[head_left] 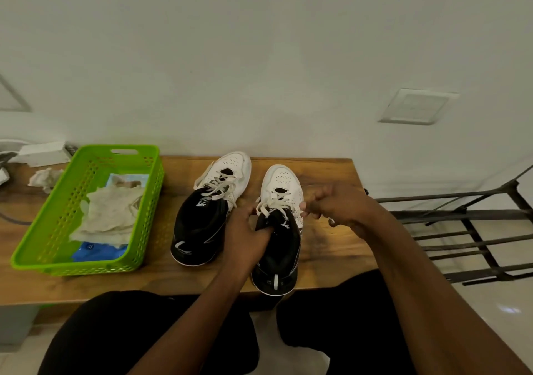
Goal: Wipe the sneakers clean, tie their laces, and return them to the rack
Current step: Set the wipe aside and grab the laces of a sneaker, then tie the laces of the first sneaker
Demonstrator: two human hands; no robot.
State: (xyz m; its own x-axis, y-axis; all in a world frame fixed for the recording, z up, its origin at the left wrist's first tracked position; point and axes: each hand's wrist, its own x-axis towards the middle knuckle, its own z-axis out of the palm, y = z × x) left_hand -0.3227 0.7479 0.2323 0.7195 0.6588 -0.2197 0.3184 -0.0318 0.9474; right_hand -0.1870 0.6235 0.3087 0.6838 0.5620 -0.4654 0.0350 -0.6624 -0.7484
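Right hand [337, 204] fingers curled, pinching lace [274, 205] at right side of eyelets. Left hand [245, 230] fingers hooked round black collar, steadying same sneaker [284, 185]. Sneaker on table [331, 250], long axis running away from person, toe far, heel at near edge. Lacing sits between hands, both equally near. Forearms converge from below. Second sneaker [230, 167] just left; rack [476, 230] off right.

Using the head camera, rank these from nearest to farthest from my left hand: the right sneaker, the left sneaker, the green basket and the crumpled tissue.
1. right sneaker: the left hand holds it at the collar.
2. left sneaker: just left of that hand.
3. green basket: farther left.
4. crumpled tissue: far left, beyond the basket.
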